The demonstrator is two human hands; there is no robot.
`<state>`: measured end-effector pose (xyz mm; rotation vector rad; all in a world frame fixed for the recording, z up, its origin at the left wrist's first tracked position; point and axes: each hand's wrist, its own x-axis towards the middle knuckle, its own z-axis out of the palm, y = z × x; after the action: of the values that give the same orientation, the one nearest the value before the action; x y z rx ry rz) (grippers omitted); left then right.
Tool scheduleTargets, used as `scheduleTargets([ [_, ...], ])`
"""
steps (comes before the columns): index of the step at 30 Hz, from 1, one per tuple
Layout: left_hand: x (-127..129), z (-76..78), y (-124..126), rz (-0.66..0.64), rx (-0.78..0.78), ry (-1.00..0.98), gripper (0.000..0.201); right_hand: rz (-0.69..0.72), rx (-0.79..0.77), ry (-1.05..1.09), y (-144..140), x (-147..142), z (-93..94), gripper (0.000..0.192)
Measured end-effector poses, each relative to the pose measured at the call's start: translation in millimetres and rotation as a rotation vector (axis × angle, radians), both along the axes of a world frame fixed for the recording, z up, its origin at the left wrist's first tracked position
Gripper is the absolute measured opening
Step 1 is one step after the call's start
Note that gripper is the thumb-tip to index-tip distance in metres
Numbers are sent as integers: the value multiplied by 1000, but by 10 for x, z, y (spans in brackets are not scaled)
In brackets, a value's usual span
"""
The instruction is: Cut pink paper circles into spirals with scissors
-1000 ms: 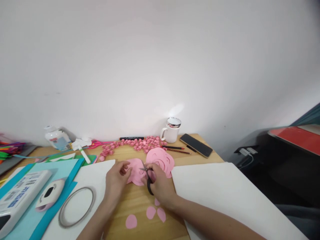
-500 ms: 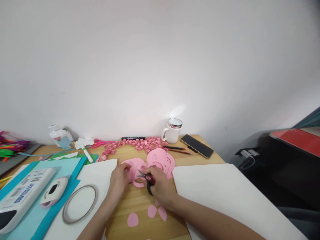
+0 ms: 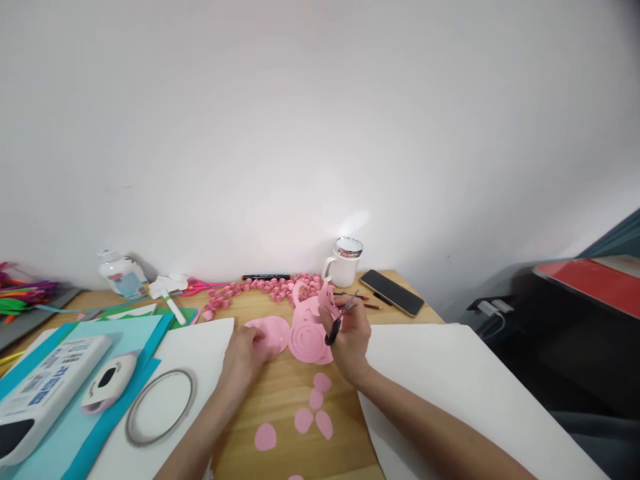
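My right hand (image 3: 350, 337) is raised a little off the wooden desk (image 3: 280, 400), gripping small black-handled scissors (image 3: 340, 319) together with a strip of a pink paper spiral. The spiral-cut pink discs (image 3: 309, 337) hang and lie just left of that hand. My left hand (image 3: 243, 357) rests flat on the desk, fingertips pressing a pink paper circle (image 3: 270, 332). Several small pink petal cut-outs (image 3: 315, 407) lie on the wood between my forearms.
Rolled pink paper roses (image 3: 273, 288), a white mug (image 3: 345, 262), a phone (image 3: 391, 292), pencils and a black marker sit at the back. White sheets (image 3: 450, 380) flank the work area. A tape ring (image 3: 159, 405), a punch (image 3: 105, 381) and blue paper lie left.
My right hand has lifted and shifted right with the scissors, pulling a pink spiral up with it. My left hand now holds the remaining pink circle down. Another petal lies on the desk.
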<state>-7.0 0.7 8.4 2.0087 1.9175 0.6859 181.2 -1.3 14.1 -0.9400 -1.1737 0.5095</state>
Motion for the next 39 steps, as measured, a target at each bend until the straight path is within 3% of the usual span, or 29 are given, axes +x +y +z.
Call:
scheduleTargets([
  [6,31,24,-20,21,2,5,15,-193,38,-281,105,86,11,14],
  [11,27,80,-34,27,-17,-89,9,-140,-28,-454,153,148,-129,24],
  [15,22,53,-22,-7,10,-98,9,-84,-49,-432,142,148,-89,30],
  [18,19,19,-23,-6,34,-59,20,57,-94,-330,85,82,12,28],
  [21,27,22,-55,36,58,-51,22,400,-185,-186,12,-33,45,17],
  [23,48,65,-98,112,164,-107,17,605,-281,-88,-20,-107,-2,17],
  [25,86,135,-153,229,348,-253,14,648,-321,-20,-24,-156,-76,22],
  [27,136,208,-209,265,418,-503,16,636,-328,26,-6,-173,-138,26],
  [29,187,257,-250,194,382,-761,18,614,-313,68,18,-167,-162,30],
  [31,229,270,-266,109,278,-884,20,567,-316,103,33,-153,-158,30],
  [35,266,237,-241,-46,96,-826,19,469,-368,134,23,-131,-133,27],
  [39,271,224,-212,-68,-85,-692,26,472,-360,101,-5,-124,-115,25],
])
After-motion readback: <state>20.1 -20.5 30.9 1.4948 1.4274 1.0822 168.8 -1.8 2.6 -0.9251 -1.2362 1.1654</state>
